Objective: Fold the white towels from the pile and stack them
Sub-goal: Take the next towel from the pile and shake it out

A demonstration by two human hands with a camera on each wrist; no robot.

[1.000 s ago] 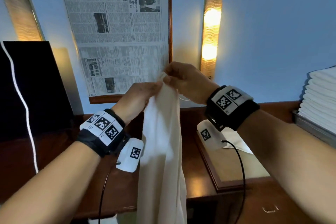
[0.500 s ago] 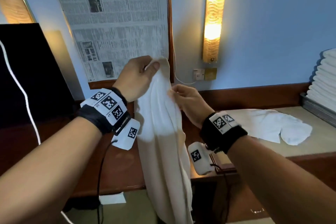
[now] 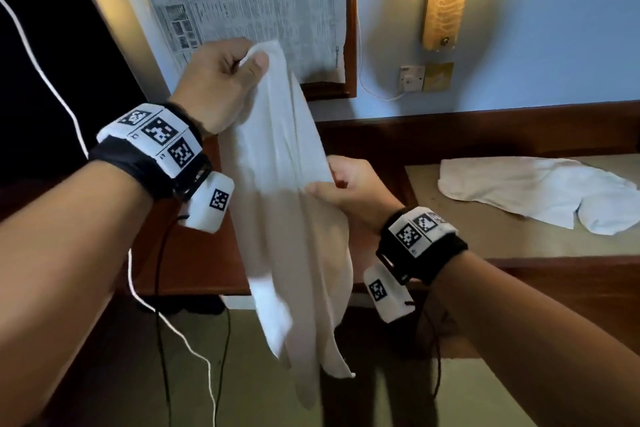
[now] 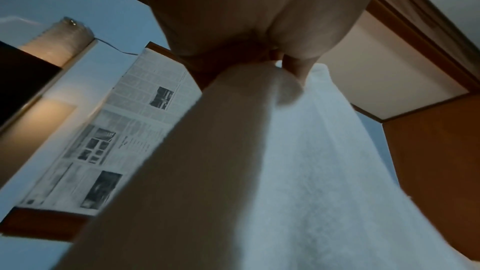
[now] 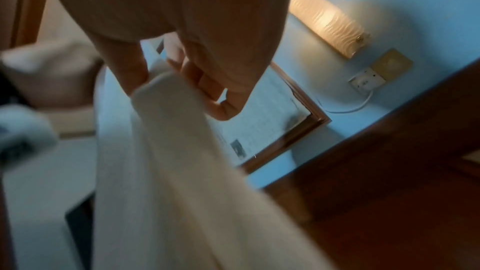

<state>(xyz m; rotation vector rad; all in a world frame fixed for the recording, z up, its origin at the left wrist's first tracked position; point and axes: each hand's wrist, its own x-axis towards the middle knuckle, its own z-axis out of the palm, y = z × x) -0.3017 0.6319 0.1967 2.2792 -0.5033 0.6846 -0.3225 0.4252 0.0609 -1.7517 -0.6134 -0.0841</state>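
The white towel (image 3: 284, 204) is hanging long in the air in front of the wooden desk (image 3: 519, 246), and it is not folded yet. A moment ago both hands were pinching it together near the top. Now the right hand (image 3: 349, 187) is sitting lower, halfway down the towel's side edge, so it looks like the person is hunting for the next corner to spread it out. The left hand (image 3: 221, 83) is up high, squeezing the top corner tight between thumb and fingers. The right hand's thumb and fingers are pinching the edge. Another towel (image 3: 540, 191) is lying crumpled on the desk.
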